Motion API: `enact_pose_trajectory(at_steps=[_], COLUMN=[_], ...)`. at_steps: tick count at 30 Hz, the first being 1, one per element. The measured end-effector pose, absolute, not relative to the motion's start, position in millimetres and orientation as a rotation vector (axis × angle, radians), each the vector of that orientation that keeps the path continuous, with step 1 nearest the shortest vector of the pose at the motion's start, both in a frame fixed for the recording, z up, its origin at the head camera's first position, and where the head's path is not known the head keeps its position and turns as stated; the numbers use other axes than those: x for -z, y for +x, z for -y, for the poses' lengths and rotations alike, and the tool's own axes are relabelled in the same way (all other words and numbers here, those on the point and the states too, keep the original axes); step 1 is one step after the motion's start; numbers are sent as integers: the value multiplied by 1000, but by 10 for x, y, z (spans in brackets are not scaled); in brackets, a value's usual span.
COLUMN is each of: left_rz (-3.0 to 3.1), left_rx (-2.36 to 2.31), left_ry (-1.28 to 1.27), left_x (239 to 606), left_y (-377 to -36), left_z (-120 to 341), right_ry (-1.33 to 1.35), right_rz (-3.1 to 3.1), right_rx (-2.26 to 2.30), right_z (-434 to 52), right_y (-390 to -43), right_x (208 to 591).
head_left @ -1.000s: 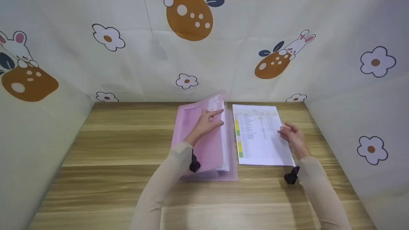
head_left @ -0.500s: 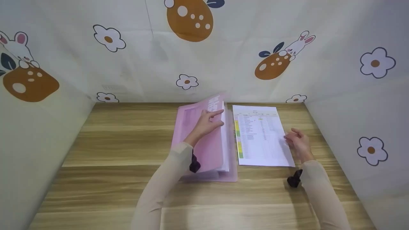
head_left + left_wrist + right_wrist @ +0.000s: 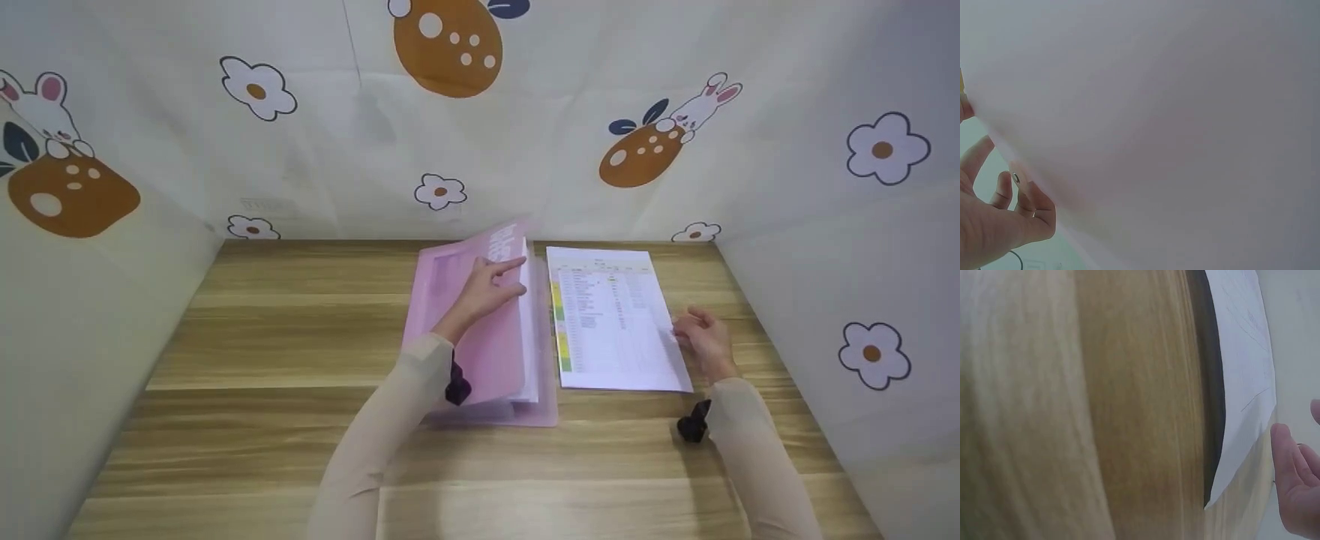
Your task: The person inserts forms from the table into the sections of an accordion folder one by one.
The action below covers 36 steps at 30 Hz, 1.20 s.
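Head view, surface: a wooden table [image 3: 285, 337] with pale and brown plank stripes, walled on three sides by a cream cloth [image 3: 562, 172] printed with flowers, rabbits and spotted brown shapes.
Head view, folder: a pink folder [image 3: 487, 352] lies open at the table's middle, its cover raised and tilted, white pages showing at its right edge.
Head view, sheet: a printed sheet [image 3: 611, 322] with a coloured strip down its left side lies flat just right of the folder.
Head view, left hand [image 3: 487, 289]: it rests against the raised cover, forefinger straight along the cover's top right edge, other fingers loosely bent; the thumb is hidden.
Head view, right hand [image 3: 703, 339]: at the sheet's right edge, fingers loosely curled; it seems to touch the paper, holding nothing.
Left wrist view: a pale pinkish surface, probably the cover, fills the frame; the left hand's fingers [image 3: 1002, 194] sit relaxed at lower left.
Right wrist view: blurred wood grain, the sheet's corner [image 3: 1241, 439] lifted over its shadow, the right hand's fingers [image 3: 1292, 478] just beside it, relaxed.
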<state>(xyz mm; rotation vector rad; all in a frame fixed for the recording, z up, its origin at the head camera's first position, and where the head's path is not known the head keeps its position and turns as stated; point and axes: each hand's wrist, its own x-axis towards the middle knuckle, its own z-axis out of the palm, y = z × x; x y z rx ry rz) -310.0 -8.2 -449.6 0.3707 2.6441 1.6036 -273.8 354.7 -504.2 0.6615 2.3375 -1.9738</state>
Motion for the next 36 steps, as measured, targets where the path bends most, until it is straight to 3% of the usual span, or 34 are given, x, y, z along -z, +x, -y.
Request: enact_pose_trajectory(at_steps=[28, 36], left_rz=[-2654, -2650], left_rx=[-1581, -1561], left_ry=[378, 342], left_x=[4488, 4470], left_y=[-3099, -3094], left_z=[71, 75], right_ry=[471, 435], right_rz=[-2778, -2786], right_rx=[1185, 1157], right_z=[-3352, -3331], right_y=[-2806, -2803], right_x=[5135, 5134])
